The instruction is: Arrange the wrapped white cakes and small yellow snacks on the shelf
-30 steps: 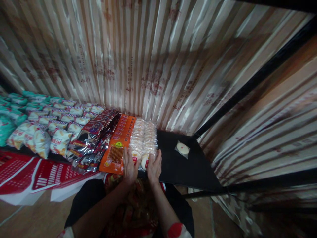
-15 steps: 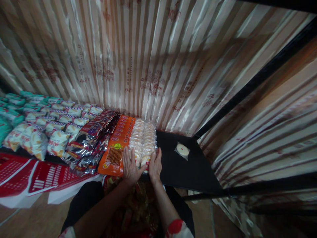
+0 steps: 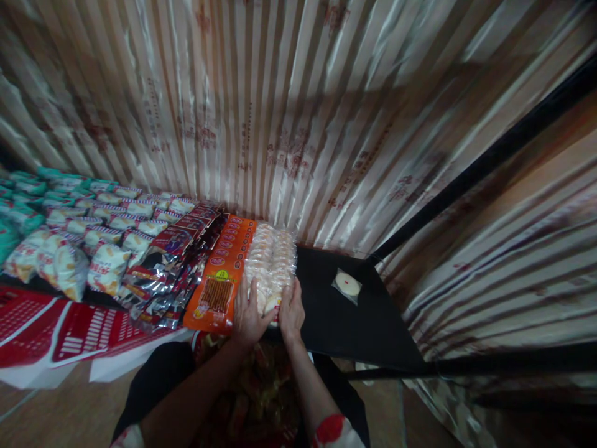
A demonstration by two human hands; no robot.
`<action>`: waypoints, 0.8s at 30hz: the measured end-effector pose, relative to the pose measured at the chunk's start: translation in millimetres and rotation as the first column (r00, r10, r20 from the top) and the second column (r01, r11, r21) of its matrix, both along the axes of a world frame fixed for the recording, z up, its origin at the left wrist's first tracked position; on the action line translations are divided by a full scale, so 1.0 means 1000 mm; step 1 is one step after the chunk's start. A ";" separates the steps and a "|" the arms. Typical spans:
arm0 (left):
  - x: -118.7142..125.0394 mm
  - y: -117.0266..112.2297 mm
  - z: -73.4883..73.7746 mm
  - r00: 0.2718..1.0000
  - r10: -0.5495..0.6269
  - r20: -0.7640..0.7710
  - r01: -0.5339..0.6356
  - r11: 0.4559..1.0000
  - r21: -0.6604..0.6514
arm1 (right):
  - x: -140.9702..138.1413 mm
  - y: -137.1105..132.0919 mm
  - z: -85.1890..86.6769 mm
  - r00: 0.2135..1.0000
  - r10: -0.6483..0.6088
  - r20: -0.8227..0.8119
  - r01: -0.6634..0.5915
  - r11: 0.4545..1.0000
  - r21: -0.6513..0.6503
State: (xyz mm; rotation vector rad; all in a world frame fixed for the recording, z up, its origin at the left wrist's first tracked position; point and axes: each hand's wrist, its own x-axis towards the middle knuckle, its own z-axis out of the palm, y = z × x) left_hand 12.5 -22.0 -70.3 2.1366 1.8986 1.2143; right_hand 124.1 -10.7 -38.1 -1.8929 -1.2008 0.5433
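Two rows of round white crackers [image 3: 273, 255], each in clear wrap, stand side by side on the black shelf [image 3: 326, 330]. My left hand [image 3: 249, 316] lies along the near left side of the rows, its fingers stretched out beside the orange snack packet [image 3: 219, 274]. On the near right side, my right hand [image 3: 291, 313] rests with extended fingers against the wrappers. The near ends of the rows lie between both palms. A single wrapped white cracker [image 3: 347, 284] lies apart on the shelf to the right.
Dark red packets [image 3: 175, 242], white chip bags [image 3: 108, 267] and green bags [image 3: 23, 214] fill the shelf leftward. A striped curtain [image 3: 280, 112] hangs behind. A black pole [image 3: 466, 174] slants at the right. Wrapped goods [image 3: 247, 392] sit below my arms.
Both hands keep their places at the cracker rows; the left fingers have drawn slightly closer to the rows. The view has shifted a little.
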 end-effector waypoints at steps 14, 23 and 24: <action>0.002 -0.001 0.003 1.000 0.017 -0.026 -0.016 0.999 0.035 | -0.001 0.001 -0.001 1.000 -0.011 -0.024 0.012 1.000 0.028; 0.003 0.000 0.004 0.999 0.030 -0.032 -0.030 0.999 0.020 | -0.001 0.003 0.000 0.999 0.015 -0.050 -0.013 0.999 0.036; 0.003 0.000 0.005 0.999 0.036 -0.034 -0.035 0.999 0.027 | -0.001 0.003 0.000 0.998 0.017 -0.057 -0.015 0.999 0.042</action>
